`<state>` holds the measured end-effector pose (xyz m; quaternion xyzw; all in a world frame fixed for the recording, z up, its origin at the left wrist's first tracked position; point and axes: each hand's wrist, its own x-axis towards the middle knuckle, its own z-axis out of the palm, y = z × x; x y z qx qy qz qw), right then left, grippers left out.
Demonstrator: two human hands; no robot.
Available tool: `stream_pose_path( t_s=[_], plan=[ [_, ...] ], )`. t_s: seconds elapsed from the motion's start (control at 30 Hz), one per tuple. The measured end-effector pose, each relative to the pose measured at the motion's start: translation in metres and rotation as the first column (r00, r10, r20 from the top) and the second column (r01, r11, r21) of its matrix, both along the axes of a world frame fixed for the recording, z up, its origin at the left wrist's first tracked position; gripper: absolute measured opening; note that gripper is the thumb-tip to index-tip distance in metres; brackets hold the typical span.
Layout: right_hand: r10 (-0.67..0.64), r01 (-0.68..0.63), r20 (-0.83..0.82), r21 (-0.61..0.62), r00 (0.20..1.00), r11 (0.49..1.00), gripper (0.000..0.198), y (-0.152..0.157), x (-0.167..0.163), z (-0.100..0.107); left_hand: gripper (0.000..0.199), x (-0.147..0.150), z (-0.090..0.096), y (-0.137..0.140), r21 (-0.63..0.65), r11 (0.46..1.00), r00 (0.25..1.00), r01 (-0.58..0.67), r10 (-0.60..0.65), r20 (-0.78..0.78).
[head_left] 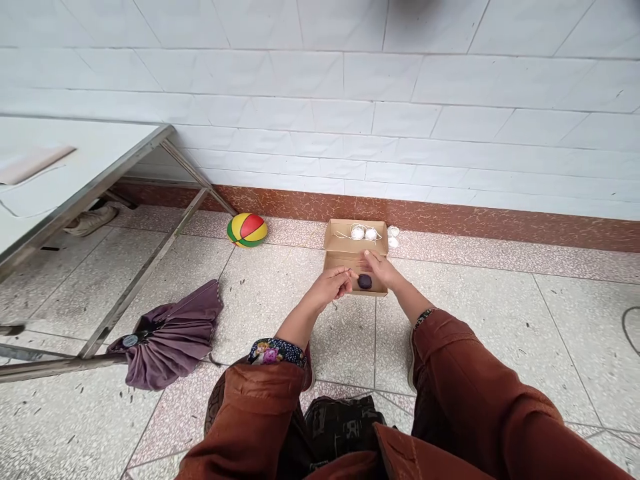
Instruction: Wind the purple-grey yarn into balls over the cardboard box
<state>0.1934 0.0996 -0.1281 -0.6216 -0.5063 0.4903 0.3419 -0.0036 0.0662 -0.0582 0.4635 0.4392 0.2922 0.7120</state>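
An open cardboard box (331, 260) sits on the floor by the wall, its lid folded back. Two white balls of string (357, 232) rest in the lid with loose ends trailing. A small dark purple, rounded bundle (365, 282) lies in the base, between my hands. At the box's left side is my left hand (336, 283), its fingers curled together in a pinch; what they hold, if anything, is too small to make out. My right hand (381, 268) reaches over the right side of the box, fingers stretched out, with nothing visible in it.
More white balls (393, 233) lie just right of the box. A red, yellow and green ball (247, 230) is near the wall. On the left are a folded purple umbrella (175, 337) and a metal-framed table (100, 157). Behind the table legs a shoe (93, 220) shows.
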Motion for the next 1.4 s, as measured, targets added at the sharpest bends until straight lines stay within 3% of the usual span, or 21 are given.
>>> stream_pose_path(
  t_s=[0.03, 0.1, 0.17, 0.23, 0.4, 0.57, 0.8, 0.97, 1.1, 1.27, 1.4],
  plan=[
    [0.086, -0.093, -0.192, -0.027, 0.978, 0.995, 0.054, -0.005, -0.007, 0.011, 0.029, 0.002, -0.002, 0.001, -0.017, 1.000, 1.000, -0.018, 0.019, 0.001],
    [0.243, -0.280, -0.460, -0.013, 0.854, 0.960, 0.060, -0.018, -0.016, 0.030, 0.028, 0.002, -0.002, 0.001, -0.050, 0.997, 0.997, -0.059, 0.061, 0.050],
    [0.330, -0.386, -0.518, -0.001, 0.789, 0.923, 0.058, -0.032, -0.018, 0.046, 0.028, 0.000, 0.003, -0.003, -0.093, 0.992, 0.989, -0.081, 0.092, 0.118],
    [0.288, -0.336, -0.504, -0.005, 0.814, 0.942, 0.051, -0.044, -0.015, 0.056, 0.028, -0.002, 0.009, -0.008, -0.137, 0.987, 0.977, -0.087, 0.111, 0.181],
    [0.045, -0.048, -0.481, 0.006, 0.875, 0.999, 0.042, -0.060, -0.004, 0.061, 0.028, -0.006, 0.017, -0.025, -0.203, 0.977, 0.946, -0.064, 0.124, 0.298],
    [-0.030, 0.052, -0.358, 0.052, 0.933, 0.997, 0.039, -0.077, -0.008, 0.056, 0.029, -0.010, 0.023, -0.038, -0.191, 0.980, 0.901, -0.060, 0.136, 0.411],
    [-0.026, 0.037, -0.170, 0.066, 0.985, 0.997, 0.039, -0.114, -0.024, 0.040, 0.028, -0.020, 0.021, -0.051, -0.186, 0.938, 0.770, -0.292, 0.346, 0.537],
    [0.106, -0.106, -0.002, 0.022, 0.994, 0.994, 0.033, -0.124, -0.039, 0.032, 0.034, -0.034, 0.014, -0.067, -0.193, 0.947, 0.822, -0.258, 0.320, 0.470],
    [0.216, -0.224, 0.197, 0.021, 0.956, 0.974, 0.018, -0.111, -0.060, 0.032, 0.038, -0.043, 0.018, -0.076, -0.152, 0.953, 0.808, -0.263, 0.304, 0.504],
    [0.151, -0.205, 0.404, 0.095, 0.902, 0.974, 0.019, -0.132, -0.081, 0.032, 0.040, -0.040, 0.027, -0.083, -0.087, 0.961, 0.813, -0.261, 0.268, 0.517],
    [0.144, -0.250, 0.520, 0.140, 0.842, 0.958, 0.018, -0.162, -0.068, 0.023, 0.032, -0.031, 0.024, -0.085, -0.054, 0.977, 0.845, -0.208, 0.208, 0.493]
  ],
)
